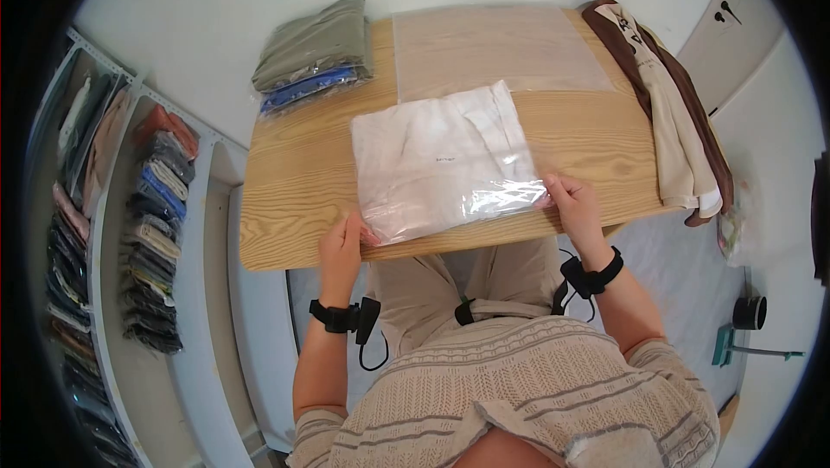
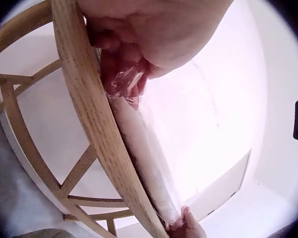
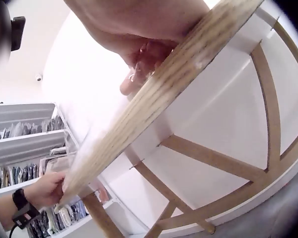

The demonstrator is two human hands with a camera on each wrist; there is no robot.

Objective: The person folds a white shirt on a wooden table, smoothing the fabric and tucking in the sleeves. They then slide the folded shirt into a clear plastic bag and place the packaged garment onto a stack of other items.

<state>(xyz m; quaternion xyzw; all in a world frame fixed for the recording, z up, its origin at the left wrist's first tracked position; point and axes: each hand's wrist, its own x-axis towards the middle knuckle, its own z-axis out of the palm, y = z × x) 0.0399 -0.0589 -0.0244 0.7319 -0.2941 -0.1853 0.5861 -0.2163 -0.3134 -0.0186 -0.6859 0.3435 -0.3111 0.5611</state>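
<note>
A folded white garment (image 1: 437, 152) with small dark lettering lies inside a clear plastic bag (image 1: 506, 196) at the table's near edge. My left hand (image 1: 341, 247) pinches the bag's near left corner, and its fingers show pink through the film. At the near right corner my right hand (image 1: 575, 206) grips the same bag between thumb and fingers. In the left wrist view, the left hand (image 2: 144, 39) holds crinkled film just over the wooden edge. The right wrist view has the right hand (image 3: 144, 34) close over that edge, with its fingertips partly hidden.
Bagged folded clothes (image 1: 316, 53) in olive and blue are stacked at the table's back left. A flat clear bag (image 1: 501, 44) lies at the back of the wooden table (image 1: 281, 208). Brown and cream garments (image 1: 670, 113) drape over the right side. Shelves (image 1: 160, 234) of packed clothes stand left.
</note>
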